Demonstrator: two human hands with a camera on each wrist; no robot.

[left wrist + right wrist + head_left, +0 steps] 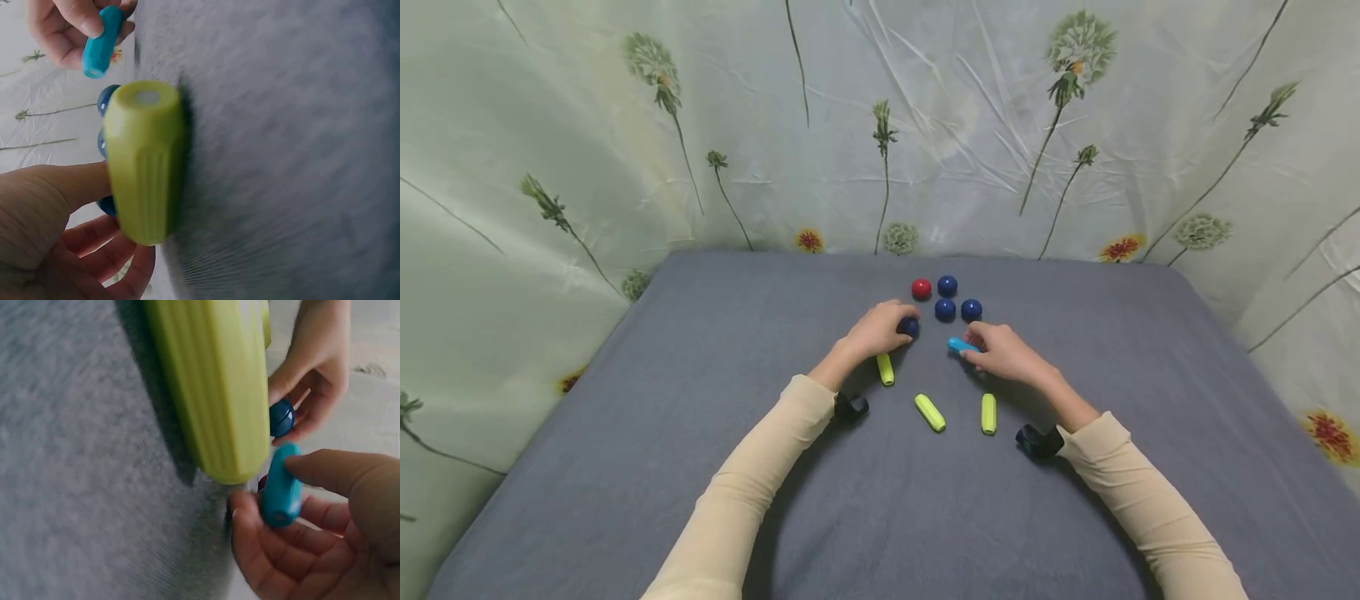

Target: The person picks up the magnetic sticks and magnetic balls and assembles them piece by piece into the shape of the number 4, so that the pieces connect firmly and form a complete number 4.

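Observation:
My left hand (877, 328) pinches a dark blue ball (908, 327) between thumb and fingers, which the right wrist view shows from the side (282, 419). Just below that hand lies a yellow-green ribbed stick (886, 370), large in the left wrist view. With thumb and fingertips, my right hand (1009, 353) holds a short light-blue stick (962, 345), tilted in both wrist views. Behind the hands, a red ball (921, 289) sits close to several dark blue balls (945, 310) in a loose group.
Two more yellow-green sticks, one slanted (930, 412) and one pointing away from me (988, 414), lie nearer on the grey cloth-covered table (880, 517). A floral curtain (850, 167) hangs behind its far edge. Black wrist straps (1039, 442) sit at both cuffs.

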